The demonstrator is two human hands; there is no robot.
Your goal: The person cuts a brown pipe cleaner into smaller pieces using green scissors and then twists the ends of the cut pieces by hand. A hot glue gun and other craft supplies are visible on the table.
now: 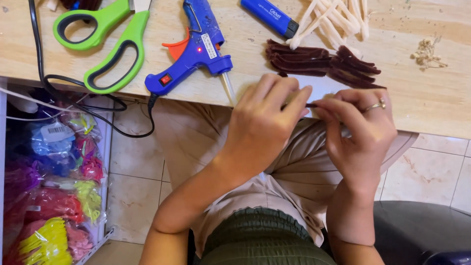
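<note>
Your left hand (265, 115) and right hand (360, 125) pinch a dark pipe cleaner (311, 105) between fingertips at the table (431, 105) edge (mid-twist, it seems); next needs steady, even turning.

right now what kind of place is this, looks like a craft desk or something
Most likely a home craft table. A blue hot glue gun and green scissors lie on the wooden tabletop, dark brown pipe cleaners are piled near both hands, and bags of colourful pipe cleaners sit below.
</note>
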